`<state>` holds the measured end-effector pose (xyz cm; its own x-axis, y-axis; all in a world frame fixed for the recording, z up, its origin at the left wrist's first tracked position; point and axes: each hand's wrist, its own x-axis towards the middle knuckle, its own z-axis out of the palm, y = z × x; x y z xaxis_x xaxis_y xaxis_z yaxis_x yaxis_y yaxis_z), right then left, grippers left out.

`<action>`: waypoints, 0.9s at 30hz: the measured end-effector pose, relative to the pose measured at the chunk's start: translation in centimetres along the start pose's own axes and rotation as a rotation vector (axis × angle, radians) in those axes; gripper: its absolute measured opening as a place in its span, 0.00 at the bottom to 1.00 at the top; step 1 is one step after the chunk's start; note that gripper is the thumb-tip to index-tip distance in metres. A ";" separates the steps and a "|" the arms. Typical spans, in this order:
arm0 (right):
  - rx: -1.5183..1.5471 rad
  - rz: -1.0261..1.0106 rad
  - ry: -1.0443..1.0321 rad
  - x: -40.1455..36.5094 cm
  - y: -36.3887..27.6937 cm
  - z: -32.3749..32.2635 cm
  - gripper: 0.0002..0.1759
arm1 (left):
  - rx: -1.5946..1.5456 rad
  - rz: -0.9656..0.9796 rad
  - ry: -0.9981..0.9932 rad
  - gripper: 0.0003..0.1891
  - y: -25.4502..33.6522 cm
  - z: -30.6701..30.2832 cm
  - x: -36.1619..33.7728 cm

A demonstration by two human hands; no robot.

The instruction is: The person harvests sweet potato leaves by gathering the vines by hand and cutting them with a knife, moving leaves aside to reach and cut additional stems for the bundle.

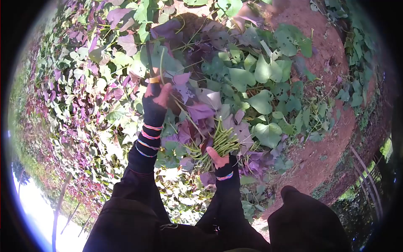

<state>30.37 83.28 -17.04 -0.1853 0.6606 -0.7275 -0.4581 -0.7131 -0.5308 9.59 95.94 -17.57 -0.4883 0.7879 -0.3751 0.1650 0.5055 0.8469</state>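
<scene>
My left hand point(156, 95), in a dark fingerless sleeve with coloured bands at the wrist, is closed around a dark-handled knife point(155, 80). An orange-yellow collar shows above the fist, and the thin dark blade points away from me among the leaves. A long pale stem runs beside the thumb; whether it is gripped cannot be made out. Nearer my body, my right hand point(218, 158) is closed around a thick bundle of cut green stems point(224, 140). Purple and green leaves hang about the bundle, and most of its fingers are hidden underneath.
Broad heart-shaped green leaves point(262, 103) grow low in front and to the right. Denser green and purple vines point(92, 92) cover the left side. Reddish bare soil point(323, 138) runs along the right. Wooden poles point(369, 180) stand at the far right edge.
</scene>
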 end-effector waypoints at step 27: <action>0.536 0.167 -0.358 6.6 -5.8 4.1 0.13 | -0.205 0.041 -0.004 0.16 -5.2 2.4 9.5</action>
<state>28.28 92.75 -17.01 -0.5261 0.6549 -0.5426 -0.7503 -0.6578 -0.0665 6.11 101.66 -26.44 -0.4812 0.8082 -0.3396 0.0065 0.3906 0.9205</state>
